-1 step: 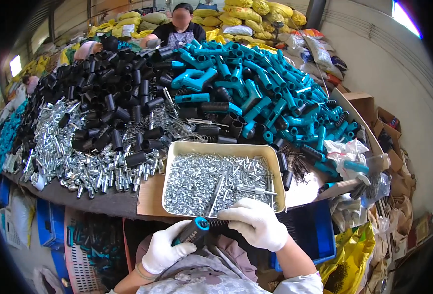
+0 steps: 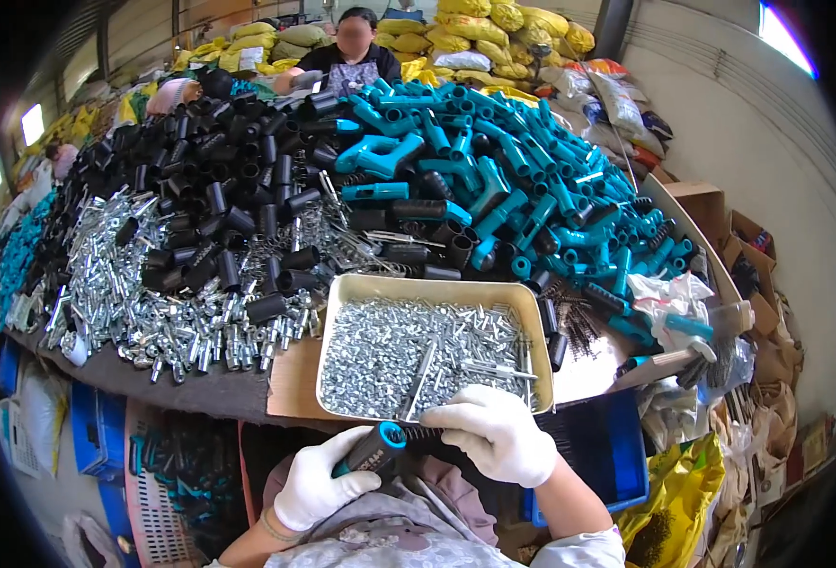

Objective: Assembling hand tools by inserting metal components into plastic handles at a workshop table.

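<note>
My left hand (image 2: 316,485), in a white glove, is closed round a black cylindrical handle (image 2: 374,454) with a teal ring at its upper end. My right hand (image 2: 496,437), also white-gloved, pinches a thin dark coil spring (image 2: 422,433) by its right part. The spring's left end meets the teal mouth of the handle; how far it reaches inside is hidden. Just beyond both hands stands a cream tray (image 2: 427,288) full of small silvery metal parts (image 2: 390,346), with a few longer metal pins lying on top.
Beyond the tray rise heaps of black tubes (image 2: 219,199), teal handle housings (image 2: 522,180) and silvery metal pieces (image 2: 200,331). A blue crate (image 2: 631,478) sits below at right, a pink basket (image 2: 153,506) at left. Across the pile is another person (image 2: 350,66).
</note>
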A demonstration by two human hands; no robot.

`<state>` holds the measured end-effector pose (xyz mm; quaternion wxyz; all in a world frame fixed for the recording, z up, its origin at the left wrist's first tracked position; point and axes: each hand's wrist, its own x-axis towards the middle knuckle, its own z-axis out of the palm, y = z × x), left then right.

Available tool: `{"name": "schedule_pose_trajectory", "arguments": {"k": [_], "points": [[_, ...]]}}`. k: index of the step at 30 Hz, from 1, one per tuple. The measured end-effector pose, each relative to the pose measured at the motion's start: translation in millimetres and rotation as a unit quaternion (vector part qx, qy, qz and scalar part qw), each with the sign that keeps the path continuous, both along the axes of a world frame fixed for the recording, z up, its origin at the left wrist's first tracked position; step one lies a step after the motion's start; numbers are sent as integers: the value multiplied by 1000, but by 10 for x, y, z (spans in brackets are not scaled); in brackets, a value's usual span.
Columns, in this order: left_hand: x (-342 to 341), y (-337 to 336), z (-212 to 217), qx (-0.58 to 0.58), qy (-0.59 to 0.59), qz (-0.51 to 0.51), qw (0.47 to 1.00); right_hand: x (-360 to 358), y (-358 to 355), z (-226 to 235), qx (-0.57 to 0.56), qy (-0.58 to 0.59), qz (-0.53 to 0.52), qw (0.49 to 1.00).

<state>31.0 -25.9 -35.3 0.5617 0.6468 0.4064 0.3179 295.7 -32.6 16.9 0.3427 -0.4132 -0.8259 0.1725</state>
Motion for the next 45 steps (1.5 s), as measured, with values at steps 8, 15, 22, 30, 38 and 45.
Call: {"name": "schedule_pose_trajectory", "arguments": {"k": [8,15,22,30,38,45], "points": [[-180,91,65,282,111,-43,952,-476,73,-202,-20,81,45,995],[-228,79,21,168,3,39,985,-22,2090,285,225,-158,-170,946],[-348,-37,76,180,19,63,982,372,2895,42,99,-283,-258,918],[-443,44,-26,178,43,81,980,-456,925,295,-131,526,-17,840],[-354,-48,53,187,13,51,981,-691,389,78,-189,552,-18,812],[-514,-126,77,194,83,36,977,-650,329,2,-280,335,151,887]]}}
